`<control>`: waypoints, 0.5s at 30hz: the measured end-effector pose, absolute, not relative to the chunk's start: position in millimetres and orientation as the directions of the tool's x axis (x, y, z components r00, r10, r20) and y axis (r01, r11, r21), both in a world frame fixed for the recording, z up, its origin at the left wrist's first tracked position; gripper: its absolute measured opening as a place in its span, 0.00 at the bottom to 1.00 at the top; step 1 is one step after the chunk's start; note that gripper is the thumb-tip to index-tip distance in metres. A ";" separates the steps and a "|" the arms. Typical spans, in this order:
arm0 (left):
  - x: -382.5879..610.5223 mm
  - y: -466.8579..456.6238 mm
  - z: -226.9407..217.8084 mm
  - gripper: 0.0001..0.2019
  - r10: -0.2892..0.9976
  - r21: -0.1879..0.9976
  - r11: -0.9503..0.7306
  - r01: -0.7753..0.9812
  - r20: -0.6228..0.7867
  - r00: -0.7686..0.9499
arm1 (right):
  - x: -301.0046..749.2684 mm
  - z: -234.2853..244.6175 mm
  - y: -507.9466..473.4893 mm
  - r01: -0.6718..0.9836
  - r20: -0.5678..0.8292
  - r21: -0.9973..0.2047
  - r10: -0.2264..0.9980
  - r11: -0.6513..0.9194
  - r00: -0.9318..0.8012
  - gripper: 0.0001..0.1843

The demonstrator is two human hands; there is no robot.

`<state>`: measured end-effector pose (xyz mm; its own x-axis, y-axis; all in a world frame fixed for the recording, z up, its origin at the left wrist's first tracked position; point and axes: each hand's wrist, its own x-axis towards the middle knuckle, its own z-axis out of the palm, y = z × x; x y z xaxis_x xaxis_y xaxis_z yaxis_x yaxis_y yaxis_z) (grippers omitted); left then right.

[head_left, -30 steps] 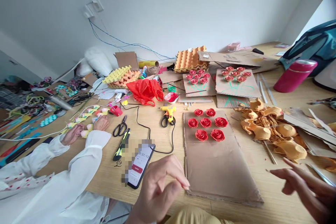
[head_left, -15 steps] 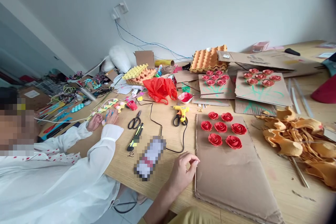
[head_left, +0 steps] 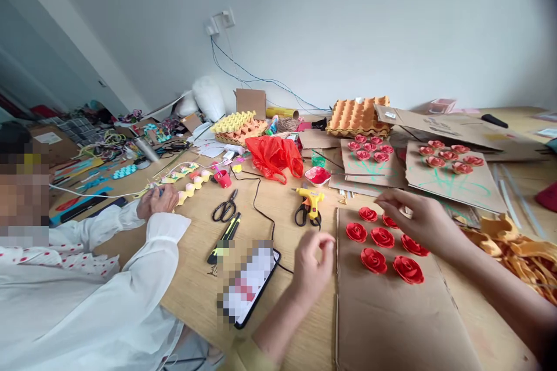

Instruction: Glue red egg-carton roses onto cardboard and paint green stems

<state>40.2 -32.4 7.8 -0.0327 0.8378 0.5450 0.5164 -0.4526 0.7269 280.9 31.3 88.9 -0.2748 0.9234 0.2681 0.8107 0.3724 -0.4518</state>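
Observation:
Several red paper roses [head_left: 382, 237] sit at the top of a brown cardboard sheet [head_left: 391, 324]. My right hand [head_left: 413, 217] hangs over the sheet's upper edge, fingers stretched to the left with nothing visible in them, partly covering the roses. Left of the cardboard, my left hand [head_left: 313, 261] is held with curled fingers, thumb near the forefinger, and no object shows between them. Beyond my hands stands a small bowl of red paint [head_left: 317, 175], with a thin dark stick [head_left: 361, 174] resting from it. A yellow glue gun [head_left: 311, 200] is close by.
A phone [head_left: 252, 287], a box cutter [head_left: 225, 237] and black scissors [head_left: 225, 207] lie left of me. At the far left a co-worker's hands [head_left: 159, 202] work beside yellow egg-carton pieces. Cardboard with more roses [head_left: 452, 157] stands behind; carton scraps [head_left: 517, 249] are right.
My right hand has come in from the right over the roses. The left hand has lifted slightly, its fingers still curled. The view has shifted, and the co-worker's hands have drawn together.

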 end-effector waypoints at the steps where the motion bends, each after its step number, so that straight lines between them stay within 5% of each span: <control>1: 46.6 -42.3 -2.7 0.07 0.808 0.659 -0.502 0.560 0.588 0.032 | 266.3 88.5 63.2 0.820 0.222 -0.433 0.926 0.374 -0.305 0.14; 4: 57.0 -59.8 -27.0 0.07 0.713 0.509 -0.644 0.571 0.669 0.209 | 230.3 84.7 155.5 0.891 0.123 -0.338 0.953 0.302 -0.276 0.12; 8: 56.3 -54.4 -45.3 0.07 0.660 0.492 -0.715 0.496 0.710 0.247 | 198.1 74.9 244.5 0.962 0.035 -0.197 0.982 0.191 -0.188 0.16; 15: 79.6 -35.0 -74.8 0.08 0.531 0.490 -0.711 0.504 0.844 -0.071 | 161.1 42.6 314.4 0.994 -0.077 -0.047 0.991 0.102 -0.105 0.19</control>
